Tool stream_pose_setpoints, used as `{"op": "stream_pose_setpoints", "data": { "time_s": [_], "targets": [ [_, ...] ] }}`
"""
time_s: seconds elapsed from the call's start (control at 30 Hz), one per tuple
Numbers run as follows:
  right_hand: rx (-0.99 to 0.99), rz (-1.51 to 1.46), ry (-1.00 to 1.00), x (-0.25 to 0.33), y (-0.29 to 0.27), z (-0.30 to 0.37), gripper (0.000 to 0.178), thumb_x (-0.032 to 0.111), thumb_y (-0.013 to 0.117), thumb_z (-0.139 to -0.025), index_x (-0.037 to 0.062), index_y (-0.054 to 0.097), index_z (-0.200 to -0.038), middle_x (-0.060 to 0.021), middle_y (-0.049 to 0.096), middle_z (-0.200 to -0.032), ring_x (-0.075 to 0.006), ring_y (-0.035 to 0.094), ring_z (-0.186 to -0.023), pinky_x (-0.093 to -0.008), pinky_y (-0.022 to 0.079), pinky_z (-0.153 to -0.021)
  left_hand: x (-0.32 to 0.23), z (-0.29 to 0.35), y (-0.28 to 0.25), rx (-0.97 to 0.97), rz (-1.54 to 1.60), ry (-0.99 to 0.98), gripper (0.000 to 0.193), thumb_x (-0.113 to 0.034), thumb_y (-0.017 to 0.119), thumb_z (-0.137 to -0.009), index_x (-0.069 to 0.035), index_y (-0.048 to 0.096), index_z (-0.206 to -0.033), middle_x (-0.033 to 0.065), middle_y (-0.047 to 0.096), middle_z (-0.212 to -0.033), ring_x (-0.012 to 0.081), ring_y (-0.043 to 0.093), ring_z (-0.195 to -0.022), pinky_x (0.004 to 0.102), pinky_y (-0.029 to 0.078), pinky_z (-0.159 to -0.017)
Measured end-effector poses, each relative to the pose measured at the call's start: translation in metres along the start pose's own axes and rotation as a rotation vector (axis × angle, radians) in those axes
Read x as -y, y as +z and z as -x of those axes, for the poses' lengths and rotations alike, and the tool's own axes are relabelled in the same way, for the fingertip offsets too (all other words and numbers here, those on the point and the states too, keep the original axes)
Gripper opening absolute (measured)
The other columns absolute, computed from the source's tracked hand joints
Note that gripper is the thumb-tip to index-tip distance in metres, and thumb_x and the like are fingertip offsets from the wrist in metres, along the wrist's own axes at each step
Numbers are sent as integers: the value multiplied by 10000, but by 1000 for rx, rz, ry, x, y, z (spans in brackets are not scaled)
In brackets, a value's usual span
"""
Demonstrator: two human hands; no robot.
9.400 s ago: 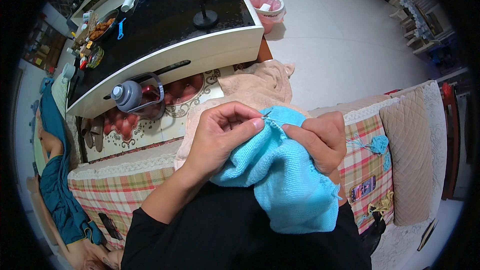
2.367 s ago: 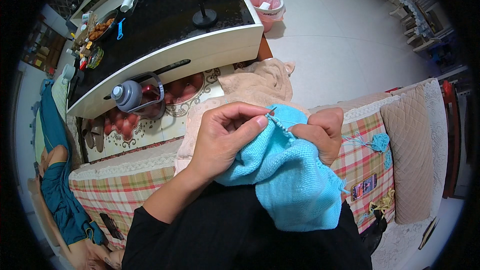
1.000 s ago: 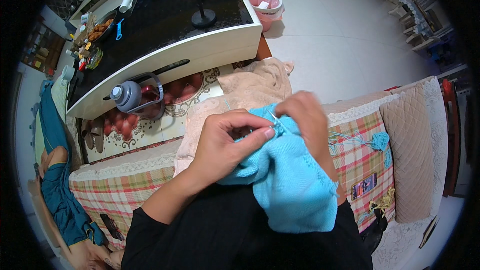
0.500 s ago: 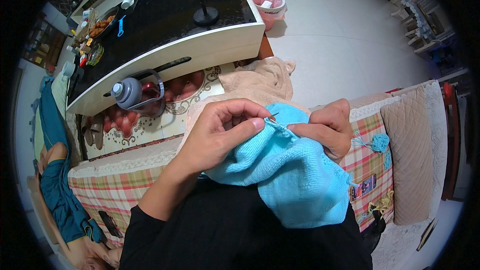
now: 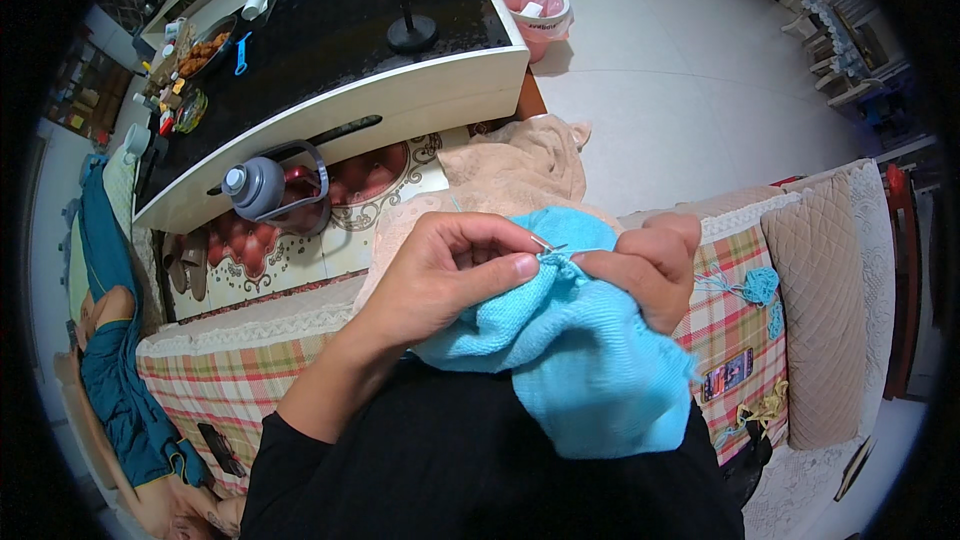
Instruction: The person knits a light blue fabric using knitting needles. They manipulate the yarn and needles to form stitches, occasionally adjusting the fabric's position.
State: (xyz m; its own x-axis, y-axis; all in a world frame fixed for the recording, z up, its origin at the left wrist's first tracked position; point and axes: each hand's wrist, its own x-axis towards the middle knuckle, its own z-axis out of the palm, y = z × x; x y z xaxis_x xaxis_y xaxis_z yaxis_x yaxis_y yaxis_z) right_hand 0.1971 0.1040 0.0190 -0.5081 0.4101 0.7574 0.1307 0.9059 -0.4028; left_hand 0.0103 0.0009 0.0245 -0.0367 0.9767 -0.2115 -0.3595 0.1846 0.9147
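A light blue knitted piece (image 5: 600, 370) hangs from both hands over my lap. My left hand (image 5: 455, 265) pinches its upper edge between thumb and fingers. Opposite, my right hand (image 5: 650, 265) is closed on the same edge, thumb pointing toward the left hand. Thin knitting needles (image 5: 546, 246) poke out between the two hands, their tips crossing at the edge stitches. Most of each needle is hidden by fingers and fabric. A strand of blue yarn rises beside the left hand.
A peach blanket (image 5: 520, 165) lies ahead of my knees. Beyond it stands a black-topped table (image 5: 330, 50), with a grey jug (image 5: 258, 188) below its side. Blue yarn (image 5: 760, 286) and a phone (image 5: 728, 375) lie on the plaid sofa cover at right. Another person (image 5: 110, 370) reclines at left.
My hands have drawn slightly closer, the left moving right and down. The needle tips now cross where a single tip showed before. The fabric has bunched a little between the hands.
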Motion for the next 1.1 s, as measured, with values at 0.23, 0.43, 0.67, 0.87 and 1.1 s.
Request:
{"op": "stream_pose_setpoints", "data": {
  "time_s": [0.23,0.43,0.67,0.87,1.1],
  "targets": [
    [286,163,158,3,3,-18,210,276,685,-742,111,673,-871,-66,588,-895,-272,542,-861,-374,468,-698,3,5,13,-126,-449,219,182,-81,695,-888,27,731,-1031,70,712,-907,94,623,-802,230,489,-731],
    [137,-144,88,-4,11,-15,276,241,765,-682,106,721,-919,-49,625,-898,-238,561,-795,-335,433,-637,11,4,11,-108,-143,112,184,-93,686,-900,19,715,-1043,35,691,-921,74,601,-815,222,476,-758],
    [15,-108,-9,-7,-2,-4,333,290,831,-586,214,804,-909,64,564,-739,-128,439,-682,-255,363,-562,6,-6,-1,-22,168,40,157,-126,693,-913,-15,710,-1023,51,704,-974,88,627,-889,245,495,-856],
    [31,37,-26,-3,-3,3,352,241,817,-588,175,788,-933,24,587,-806,-160,478,-729,-280,422,-596,12,-2,1,-126,73,120,150,-90,714,-896,-6,708,-1021,55,706,-946,82,636,-857,230,513,-806],
    [219,-331,275,-4,22,-7,212,170,714,-762,46,675,-930,-102,597,-945,-268,595,-879,-346,500,-707,16,-1,12,-105,-102,119,193,-98,722,-892,24,717,-1041,56,708,-945,79,624,-851,224,498,-783]
  ]
}}
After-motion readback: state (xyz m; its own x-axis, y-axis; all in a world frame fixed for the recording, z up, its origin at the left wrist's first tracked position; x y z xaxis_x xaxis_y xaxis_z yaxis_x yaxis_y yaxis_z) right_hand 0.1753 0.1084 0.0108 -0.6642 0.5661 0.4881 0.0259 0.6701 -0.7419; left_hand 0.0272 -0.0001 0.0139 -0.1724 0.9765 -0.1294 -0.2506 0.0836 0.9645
